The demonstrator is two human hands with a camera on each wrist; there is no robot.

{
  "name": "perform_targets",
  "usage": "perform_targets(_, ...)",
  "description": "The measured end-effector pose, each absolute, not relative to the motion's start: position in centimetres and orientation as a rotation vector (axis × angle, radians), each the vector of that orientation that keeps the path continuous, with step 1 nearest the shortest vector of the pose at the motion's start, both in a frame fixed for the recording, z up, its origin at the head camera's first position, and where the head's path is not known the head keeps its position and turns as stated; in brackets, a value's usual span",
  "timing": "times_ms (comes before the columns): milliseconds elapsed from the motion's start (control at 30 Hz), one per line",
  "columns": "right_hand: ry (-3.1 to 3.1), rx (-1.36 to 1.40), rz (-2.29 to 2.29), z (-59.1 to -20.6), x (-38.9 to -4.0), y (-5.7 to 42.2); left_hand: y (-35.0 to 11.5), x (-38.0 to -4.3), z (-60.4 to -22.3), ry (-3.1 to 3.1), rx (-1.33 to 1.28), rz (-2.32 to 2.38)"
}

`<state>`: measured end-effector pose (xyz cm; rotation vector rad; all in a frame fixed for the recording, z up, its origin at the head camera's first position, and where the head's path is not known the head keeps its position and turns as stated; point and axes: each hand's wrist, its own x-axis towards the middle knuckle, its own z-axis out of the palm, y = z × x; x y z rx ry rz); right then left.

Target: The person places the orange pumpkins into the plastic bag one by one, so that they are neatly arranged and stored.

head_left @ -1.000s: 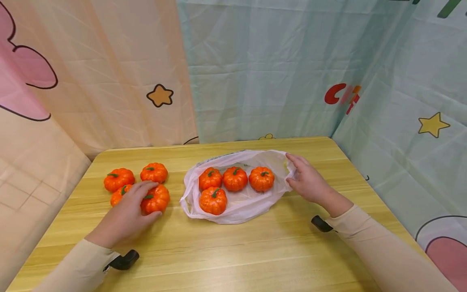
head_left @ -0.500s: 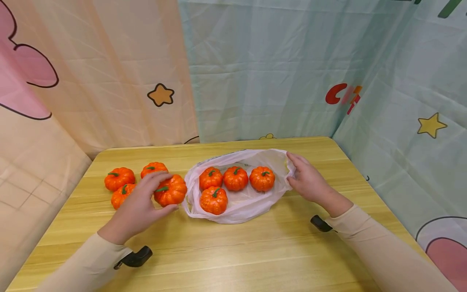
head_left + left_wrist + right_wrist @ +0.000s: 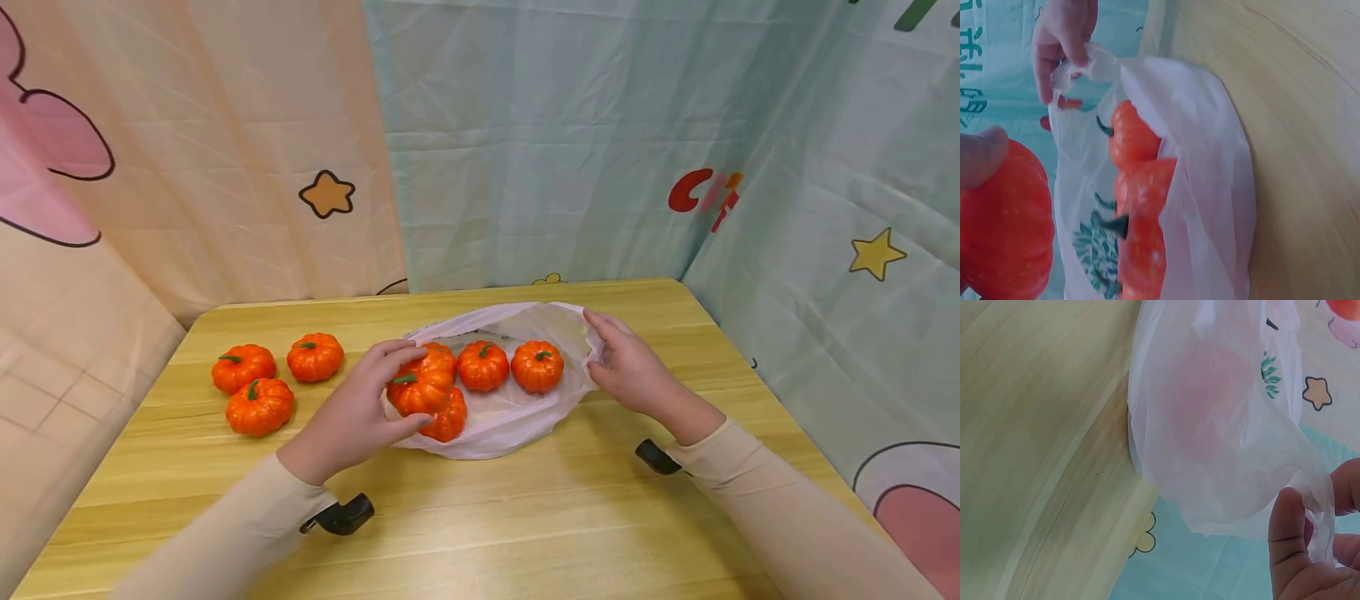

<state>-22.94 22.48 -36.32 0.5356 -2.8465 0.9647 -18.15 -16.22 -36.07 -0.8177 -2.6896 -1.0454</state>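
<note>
My left hand (image 3: 358,414) grips a small orange pumpkin (image 3: 422,388) with a green stem, holding it over the left end of a white plastic bag (image 3: 517,427). In the left wrist view the held pumpkin (image 3: 1007,225) appears beside the bag's mouth, with a thumb on it. Several pumpkins lie inside the bag, among them one at the right (image 3: 537,367); the held one partly hides two of them in the head view. My right hand (image 3: 637,367) pinches the bag's right end by its handle (image 3: 1319,515), keeping that side raised.
Three more pumpkins, the nearest one (image 3: 259,407) included, sit on the wooden table (image 3: 480,517) to the left. Printed curtains (image 3: 540,150) hang behind the table and along its sides.
My left hand has carried a pumpkin rightward from the group on the left to over the bag. My right hand stays at the bag's right end.
</note>
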Motion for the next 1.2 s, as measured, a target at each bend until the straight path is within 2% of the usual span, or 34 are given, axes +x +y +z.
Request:
perform_targets(467, -2.853, 0.594, 0.953, -35.6, -22.8, 22.8, -10.2, -20.8, -37.2, -2.749, -0.978, -0.899)
perform_targets(1200, -2.862, 0.596, 0.925, -35.3, -22.9, 22.9, -8.4, -21.9, -38.7, -2.878, -1.087, -0.741)
